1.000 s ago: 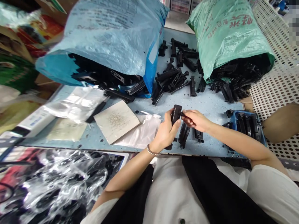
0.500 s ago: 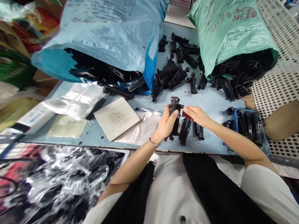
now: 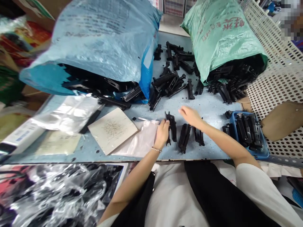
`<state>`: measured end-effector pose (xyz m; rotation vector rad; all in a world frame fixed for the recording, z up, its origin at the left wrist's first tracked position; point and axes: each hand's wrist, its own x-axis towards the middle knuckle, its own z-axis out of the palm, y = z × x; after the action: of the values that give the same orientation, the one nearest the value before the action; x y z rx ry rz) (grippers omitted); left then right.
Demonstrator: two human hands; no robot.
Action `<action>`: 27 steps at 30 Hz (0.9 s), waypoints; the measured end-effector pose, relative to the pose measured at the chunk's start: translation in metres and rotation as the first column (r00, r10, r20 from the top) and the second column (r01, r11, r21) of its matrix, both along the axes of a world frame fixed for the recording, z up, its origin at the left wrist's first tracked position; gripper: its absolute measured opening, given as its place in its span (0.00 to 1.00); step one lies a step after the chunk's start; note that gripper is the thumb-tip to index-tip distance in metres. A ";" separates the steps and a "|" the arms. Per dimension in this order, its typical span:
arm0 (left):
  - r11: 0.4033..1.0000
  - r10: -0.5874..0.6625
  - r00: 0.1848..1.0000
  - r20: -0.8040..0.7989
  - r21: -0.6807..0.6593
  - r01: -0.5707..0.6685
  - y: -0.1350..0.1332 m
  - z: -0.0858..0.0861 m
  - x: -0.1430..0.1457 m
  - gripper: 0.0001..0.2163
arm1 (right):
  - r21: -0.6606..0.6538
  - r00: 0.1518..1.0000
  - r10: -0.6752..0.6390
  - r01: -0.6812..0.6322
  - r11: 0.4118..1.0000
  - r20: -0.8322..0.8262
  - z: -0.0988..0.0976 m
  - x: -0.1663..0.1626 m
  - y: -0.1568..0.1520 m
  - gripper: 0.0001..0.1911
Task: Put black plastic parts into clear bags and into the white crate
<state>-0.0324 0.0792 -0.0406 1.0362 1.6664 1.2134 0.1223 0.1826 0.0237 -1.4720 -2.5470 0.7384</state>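
My left hand (image 3: 162, 133) is closed round the edge of a long black plastic part (image 3: 168, 136), low over the blue worktop. Right beside that one is another black part (image 3: 173, 127). To the right of it my right hand (image 3: 191, 117) hovers with its fingers curled together; whether anything is in them is hidden. Below the right hand lie a black pair of parts (image 3: 184, 137) and, under the wrist, more such parts (image 3: 199, 137). Farther back is a loose pile of black parts (image 3: 169, 81).
A blue bag (image 3: 101, 41) and a green bag (image 3: 224, 37) spill black parts. At right stand a blue basket (image 3: 266, 148) of parts and a perforated white panel (image 3: 281, 88). A pale square board (image 3: 113, 130) and clear plastic bags (image 3: 68, 110) lie at left.
My left hand has lowered its black part to the left, beside another one. My right hand has drawn away from that part, its fingers now curled. The camera view has shifted slightly.
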 end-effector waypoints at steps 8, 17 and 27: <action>0.987 -0.073 0.932 -0.355 0.105 0.118 -0.007 -0.034 0.014 0.19 | 0.069 0.863 -0.451 0.447 0.892 0.229 0.000 0.011 0.093 0.18; 0.986 -0.164 0.779 0.605 0.112 0.120 0.026 0.054 0.019 0.24 | 0.404 0.967 0.253 -0.216 0.889 -0.040 0.026 0.037 -0.066 0.21; 0.941 -0.330 0.758 0.563 0.128 0.314 -0.014 0.076 0.022 0.33 | 0.048 0.895 0.126 -0.117 0.992 -0.428 0.031 0.036 -0.020 0.26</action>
<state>-0.0099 0.0653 0.0358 0.8113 0.9509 1.1650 0.1578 0.1623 0.0551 -1.0057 -2.3058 0.9313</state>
